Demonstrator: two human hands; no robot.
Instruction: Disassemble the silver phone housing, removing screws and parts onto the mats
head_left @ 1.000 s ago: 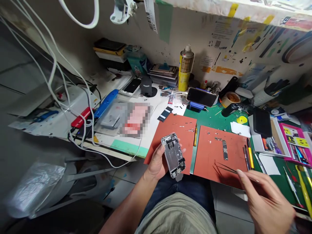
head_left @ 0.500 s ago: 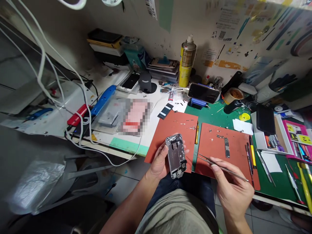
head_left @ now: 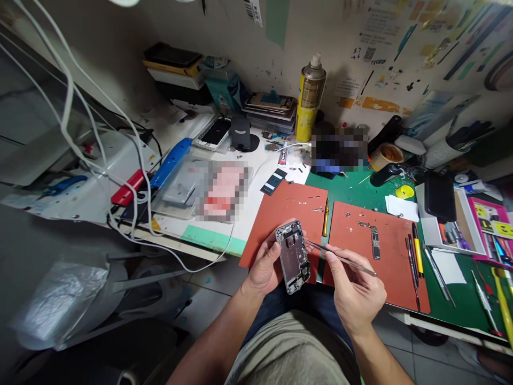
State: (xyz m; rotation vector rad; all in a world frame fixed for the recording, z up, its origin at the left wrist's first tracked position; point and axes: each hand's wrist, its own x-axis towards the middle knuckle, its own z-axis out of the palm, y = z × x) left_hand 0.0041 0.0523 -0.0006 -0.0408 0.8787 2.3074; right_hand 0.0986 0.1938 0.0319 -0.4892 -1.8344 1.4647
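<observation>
In my left hand (head_left: 265, 266) I hold a phone housing (head_left: 293, 258) at a tilt, its open inner side facing up, with dark parts at its lower end. My right hand (head_left: 356, 291) is closed round a pair of metal tweezers (head_left: 344, 259). The tweezer tips are at the housing's upper right edge; whether they grip anything there is too small to tell. To the right, a phone logic board (head_left: 375, 243) lies on a reddish-brown mat (head_left: 395, 272). Small screws and metal bits are scattered beside it and on the second mat (head_left: 260, 240).
A gold screwdriver (head_left: 326, 216) lies between the mats. Thin tools and a yellow pen (head_left: 417, 256) line the right mat's edge. Behind stand a spray can (head_left: 310, 99) and a blurred-out object (head_left: 339, 149). White cables (head_left: 146, 160) hang at left; a tool box (head_left: 465, 224) stands at right.
My right hand has moved left with the tweezers, bringing their tips from beside the housing to its right edge. My left hand and the housing have shifted slightly right.
</observation>
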